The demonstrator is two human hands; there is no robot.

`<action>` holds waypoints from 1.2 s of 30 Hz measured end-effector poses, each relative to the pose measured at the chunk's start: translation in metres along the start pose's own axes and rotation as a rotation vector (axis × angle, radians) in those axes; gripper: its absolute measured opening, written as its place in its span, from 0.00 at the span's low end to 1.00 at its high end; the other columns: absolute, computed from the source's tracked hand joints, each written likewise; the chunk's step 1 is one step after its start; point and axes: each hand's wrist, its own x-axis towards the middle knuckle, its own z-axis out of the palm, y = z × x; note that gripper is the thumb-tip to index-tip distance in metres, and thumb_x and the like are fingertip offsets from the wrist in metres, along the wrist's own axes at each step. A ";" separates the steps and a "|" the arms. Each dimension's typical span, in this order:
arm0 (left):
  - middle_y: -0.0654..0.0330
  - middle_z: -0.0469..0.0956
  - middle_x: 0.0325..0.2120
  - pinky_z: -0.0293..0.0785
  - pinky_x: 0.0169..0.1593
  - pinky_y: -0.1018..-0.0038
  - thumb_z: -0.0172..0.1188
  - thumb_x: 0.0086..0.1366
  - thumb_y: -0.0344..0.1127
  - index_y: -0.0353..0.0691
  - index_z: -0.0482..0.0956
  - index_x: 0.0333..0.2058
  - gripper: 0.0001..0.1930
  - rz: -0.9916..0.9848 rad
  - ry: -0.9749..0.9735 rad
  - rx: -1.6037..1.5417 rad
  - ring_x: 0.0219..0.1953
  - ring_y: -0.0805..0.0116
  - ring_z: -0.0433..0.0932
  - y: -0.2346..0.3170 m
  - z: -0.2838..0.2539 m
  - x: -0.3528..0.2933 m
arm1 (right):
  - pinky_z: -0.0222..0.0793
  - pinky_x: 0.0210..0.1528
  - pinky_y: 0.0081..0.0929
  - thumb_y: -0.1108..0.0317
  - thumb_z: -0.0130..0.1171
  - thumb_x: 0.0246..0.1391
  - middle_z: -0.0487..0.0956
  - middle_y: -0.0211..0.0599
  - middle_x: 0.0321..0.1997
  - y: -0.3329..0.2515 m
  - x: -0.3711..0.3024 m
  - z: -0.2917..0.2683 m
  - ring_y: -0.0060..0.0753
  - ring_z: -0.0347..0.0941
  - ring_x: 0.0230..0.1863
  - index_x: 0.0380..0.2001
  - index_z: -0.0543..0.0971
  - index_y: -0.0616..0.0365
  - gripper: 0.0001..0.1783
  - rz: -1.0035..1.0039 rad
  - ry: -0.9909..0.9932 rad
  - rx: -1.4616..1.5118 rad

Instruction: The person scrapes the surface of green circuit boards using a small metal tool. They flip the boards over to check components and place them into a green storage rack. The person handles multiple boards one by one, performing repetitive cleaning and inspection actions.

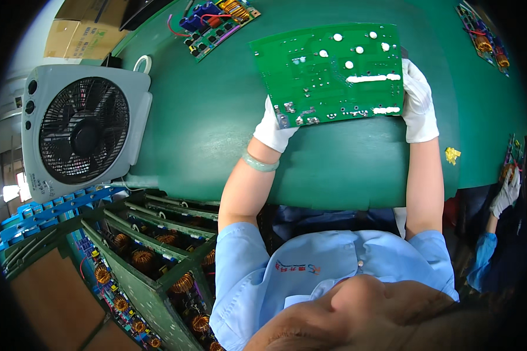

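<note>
Gripping a green circuit board (pixel 328 76) between gloved left hand (pixel 275 130) and right hand (pixel 418 105), I see it at one o'clock onscreen.

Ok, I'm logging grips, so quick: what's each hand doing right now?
Left white-gloved hand: holding the flat green circuit board at its lower left corner.
Right white-gloved hand: holding the same board by its right edge.

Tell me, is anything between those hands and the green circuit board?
Only white gloves: the left hand holds the circuit board near its lower left, the right hand its right edge; nothing else visible intervenes.
</note>
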 end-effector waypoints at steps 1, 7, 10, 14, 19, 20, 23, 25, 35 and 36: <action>0.50 0.74 0.56 0.77 0.56 0.54 0.39 0.76 0.46 0.39 0.68 0.60 0.23 0.004 0.011 0.009 0.55 0.53 0.76 -0.001 -0.003 0.000 | 0.71 0.47 0.17 0.61 0.54 0.63 0.79 0.33 0.46 0.000 -0.001 0.000 0.19 0.75 0.44 0.52 0.74 0.64 0.20 -0.003 -0.003 -0.013; 0.51 0.74 0.55 0.77 0.55 0.55 0.40 0.76 0.46 0.39 0.68 0.60 0.22 0.013 0.002 0.037 0.55 0.54 0.76 -0.004 -0.009 0.001 | 0.70 0.48 0.18 0.62 0.54 0.62 0.80 0.34 0.46 0.005 0.001 -0.013 0.21 0.75 0.45 0.52 0.74 0.65 0.20 -0.031 0.007 -0.071; 0.50 0.74 0.56 0.77 0.56 0.54 0.40 0.76 0.46 0.39 0.67 0.61 0.23 0.011 -0.082 -0.002 0.55 0.54 0.76 -0.004 -0.010 0.001 | 0.70 0.50 0.19 0.62 0.55 0.61 0.79 0.35 0.47 0.004 0.000 -0.011 0.22 0.75 0.46 0.53 0.73 0.65 0.21 -0.014 0.003 -0.069; 0.50 0.73 0.56 0.77 0.56 0.53 0.39 0.76 0.46 0.40 0.67 0.61 0.23 -0.020 -0.153 -0.078 0.55 0.52 0.76 -0.002 -0.008 0.002 | 0.71 0.52 0.21 0.64 0.56 0.60 0.79 0.36 0.50 -0.002 -0.003 -0.004 0.24 0.75 0.49 0.56 0.71 0.66 0.23 -0.023 -0.015 -0.053; 0.49 0.73 0.57 0.77 0.55 0.52 0.39 0.76 0.46 0.40 0.67 0.61 0.23 -0.002 -0.098 0.000 0.55 0.52 0.77 -0.002 -0.005 0.002 | 0.71 0.54 0.23 0.65 0.55 0.60 0.78 0.37 0.53 -0.001 -0.003 -0.006 0.26 0.75 0.51 0.58 0.70 0.67 0.26 -0.035 -0.056 -0.008; 0.49 0.73 0.57 0.77 0.55 0.53 0.39 0.76 0.46 0.40 0.67 0.62 0.23 -0.006 -0.095 0.001 0.54 0.52 0.77 -0.003 -0.007 0.003 | 0.71 0.54 0.23 0.65 0.55 0.60 0.78 0.37 0.53 -0.001 -0.003 -0.004 0.26 0.75 0.51 0.58 0.70 0.67 0.26 -0.040 -0.057 -0.012; 0.50 0.72 0.57 0.78 0.55 0.53 0.39 0.76 0.46 0.40 0.66 0.62 0.23 0.013 -0.125 0.034 0.55 0.53 0.77 -0.003 -0.006 0.003 | 0.71 0.52 0.22 0.65 0.56 0.59 0.78 0.37 0.51 0.000 -0.004 -0.002 0.25 0.76 0.49 0.57 0.70 0.67 0.25 -0.063 -0.058 0.014; 0.50 0.72 0.58 0.78 0.55 0.53 0.39 0.76 0.46 0.40 0.66 0.62 0.24 0.020 -0.146 0.062 0.55 0.53 0.76 -0.005 -0.005 0.003 | 0.71 0.51 0.22 0.65 0.57 0.59 0.78 0.37 0.50 0.001 -0.005 -0.005 0.25 0.76 0.48 0.56 0.70 0.67 0.25 -0.066 -0.045 0.016; 0.50 0.71 0.59 0.75 0.57 0.52 0.39 0.76 0.48 0.40 0.65 0.63 0.25 0.108 -0.009 0.334 0.57 0.53 0.74 -0.004 -0.003 -0.001 | 0.72 0.51 0.22 0.62 0.59 0.60 0.79 0.35 0.50 0.005 -0.004 -0.009 0.24 0.76 0.48 0.57 0.71 0.66 0.26 -0.104 -0.098 -0.033; 0.50 0.71 0.59 0.75 0.57 0.52 0.39 0.76 0.49 0.41 0.65 0.63 0.25 0.112 0.013 0.370 0.57 0.53 0.74 -0.003 0.000 -0.001 | 0.72 0.51 0.22 0.62 0.60 0.60 0.79 0.35 0.50 0.005 -0.004 -0.007 0.24 0.76 0.47 0.56 0.72 0.66 0.26 -0.093 -0.072 -0.036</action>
